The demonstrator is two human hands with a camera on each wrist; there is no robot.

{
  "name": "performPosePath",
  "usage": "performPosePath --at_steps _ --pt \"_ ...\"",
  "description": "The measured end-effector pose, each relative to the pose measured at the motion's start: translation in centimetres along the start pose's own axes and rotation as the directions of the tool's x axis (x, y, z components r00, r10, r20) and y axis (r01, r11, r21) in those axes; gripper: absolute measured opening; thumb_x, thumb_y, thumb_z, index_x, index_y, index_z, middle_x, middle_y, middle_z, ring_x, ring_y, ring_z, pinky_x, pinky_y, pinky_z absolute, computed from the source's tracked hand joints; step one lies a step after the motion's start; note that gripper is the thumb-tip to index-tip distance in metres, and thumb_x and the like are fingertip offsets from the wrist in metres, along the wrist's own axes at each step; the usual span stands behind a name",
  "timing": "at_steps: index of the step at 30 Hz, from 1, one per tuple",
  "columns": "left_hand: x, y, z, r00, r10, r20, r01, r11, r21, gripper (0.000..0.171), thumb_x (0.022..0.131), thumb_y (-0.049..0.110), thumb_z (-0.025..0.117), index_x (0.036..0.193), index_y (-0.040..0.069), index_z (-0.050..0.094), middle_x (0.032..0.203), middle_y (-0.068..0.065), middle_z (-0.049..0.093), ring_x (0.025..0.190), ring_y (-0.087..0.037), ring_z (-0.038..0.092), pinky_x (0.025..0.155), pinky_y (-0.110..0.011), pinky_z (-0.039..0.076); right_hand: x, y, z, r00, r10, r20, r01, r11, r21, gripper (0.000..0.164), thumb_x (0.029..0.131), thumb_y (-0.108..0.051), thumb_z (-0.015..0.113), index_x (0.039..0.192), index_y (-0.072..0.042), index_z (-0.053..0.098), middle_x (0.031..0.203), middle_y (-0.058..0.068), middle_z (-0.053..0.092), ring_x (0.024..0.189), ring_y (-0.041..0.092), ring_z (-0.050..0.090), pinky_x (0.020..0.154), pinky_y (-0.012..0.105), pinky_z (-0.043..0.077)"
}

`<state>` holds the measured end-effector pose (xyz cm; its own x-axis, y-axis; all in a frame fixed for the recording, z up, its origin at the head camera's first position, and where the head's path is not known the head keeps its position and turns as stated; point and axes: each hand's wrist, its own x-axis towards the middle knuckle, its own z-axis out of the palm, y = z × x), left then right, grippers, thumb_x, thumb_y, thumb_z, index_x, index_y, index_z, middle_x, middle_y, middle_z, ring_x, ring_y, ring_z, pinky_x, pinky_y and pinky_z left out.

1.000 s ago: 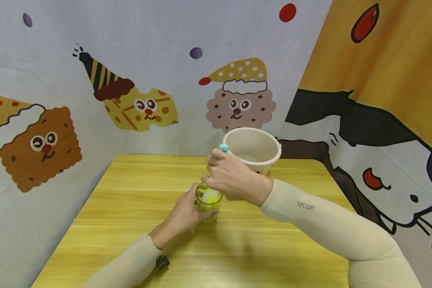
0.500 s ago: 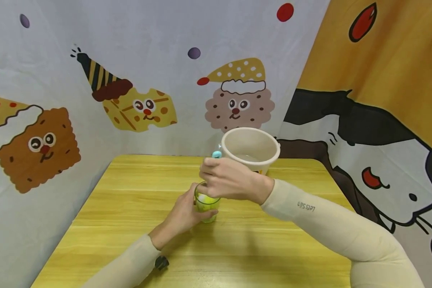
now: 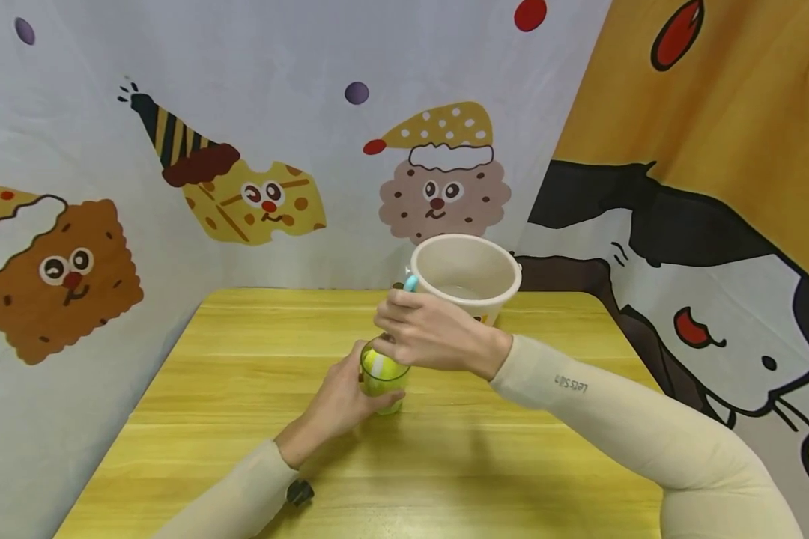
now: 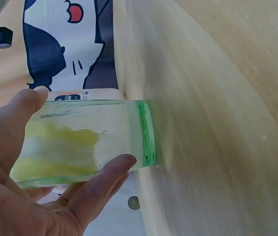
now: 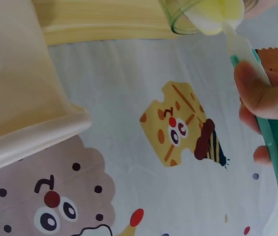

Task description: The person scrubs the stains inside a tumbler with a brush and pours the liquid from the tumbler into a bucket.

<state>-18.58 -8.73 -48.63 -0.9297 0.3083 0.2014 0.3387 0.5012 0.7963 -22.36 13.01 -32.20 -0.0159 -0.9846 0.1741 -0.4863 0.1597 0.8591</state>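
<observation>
My left hand (image 3: 337, 404) grips a clear greenish drinking glass (image 3: 383, 393), fingers and thumb wrapped round its side. In the left wrist view, the glass's thick green base (image 4: 146, 132) is right at the tabletop. My right hand (image 3: 438, 329) holds a sponge cup brush by its teal and white handle (image 5: 276, 152), just above the glass's rim. The brush's yellow and white sponge head (image 5: 222, 12) sits inside the glass. Past the right hand's knuckles pokes the handle's light blue end (image 3: 411, 283).
Behind the right hand stands a cream plastic bucket (image 3: 445, 262) at the table's back edge. The wooden table (image 3: 512, 464) ends at a white curtain (image 3: 276, 75) printed with cartoon figures. A small black object (image 3: 300, 492) shows beside the left forearm.
The right hand has shifted slightly left, and the handle's blue end now sits lower. The sponge head shows a different side, with a white stripe. The left hand keeps its grip on the glass.
</observation>
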Motion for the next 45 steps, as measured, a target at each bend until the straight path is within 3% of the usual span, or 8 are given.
performPosePath --at_steps 10,20,29,36,45 --pt "0.5 0.4 -0.6 1.0 -0.002 -0.021 0.002 1.0 0.027 0.084 0.094 0.034 0.102 0.158 0.015 0.053 0.143 -0.008 0.076 0.129 -0.027 0.078 0.106 -0.05 0.07 0.2 0.8 0.0 0.999 0.011 0.036 -0.01 0.999 -0.033 0.011 0.098 -0.034 0.091 0.099 -0.033 0.08 0.102 -0.009 0.077 0.106 0.017 0.06 0.11 0.034 0.041" --pt "0.7 0.4 -1.2 1.0 0.003 -0.029 -0.001 0.999 0.048 0.084 0.095 0.037 0.102 0.159 0.014 0.052 0.141 -0.006 0.077 0.127 -0.026 0.078 0.105 -0.048 0.07 1.0 1.6 -0.6 0.995 -0.014 0.1 0.016 1.0 -0.019 0.016 0.095 -0.034 0.096 0.107 -0.038 0.085 0.111 -0.01 0.08 0.113 0.015 0.063 0.113 0.034 0.041" --pt "0.8 0.5 -1.5 1.0 -0.013 -0.019 0.014 0.999 0.034 0.083 0.094 0.038 0.102 0.158 0.015 0.054 0.139 -0.005 0.078 0.126 -0.027 0.079 0.105 -0.049 0.071 0.9 1.9 -0.6 0.991 -0.018 0.132 0.009 0.998 0.064 0.021 0.093 -0.034 0.098 0.109 -0.038 0.085 0.112 -0.013 0.079 0.114 0.014 0.064 0.114 0.033 0.042" --pt "0.3 0.5 -1.1 0.999 -0.028 -0.021 0.028 0.999 0.017 0.081 0.094 0.04 0.101 0.157 0.017 0.056 0.137 -0.004 0.078 0.122 -0.023 0.079 0.101 -0.046 0.072 0.2 1.5 -0.1 0.996 0.013 0.088 -0.025 0.991 0.134 0.015 0.094 -0.031 0.096 0.098 -0.034 0.081 0.105 -0.012 0.074 0.107 0.013 0.062 0.109 0.032 0.042" --pt "-0.6 0.1 0.1 0.999 -0.031 -0.022 0.032 0.999 0.011 0.082 0.093 0.046 0.101 0.155 0.017 0.056 0.135 -0.002 0.079 0.119 -0.019 0.079 0.096 -0.042 0.072 -1.7 0.0 0.2 0.997 0.072 -0.007 -0.068 0.972 0.225 0.024 0.087 -0.018 0.099 0.095 -0.028 0.078 0.107 -0.01 0.077 0.112 0.015 0.066 0.114 0.033 0.051"
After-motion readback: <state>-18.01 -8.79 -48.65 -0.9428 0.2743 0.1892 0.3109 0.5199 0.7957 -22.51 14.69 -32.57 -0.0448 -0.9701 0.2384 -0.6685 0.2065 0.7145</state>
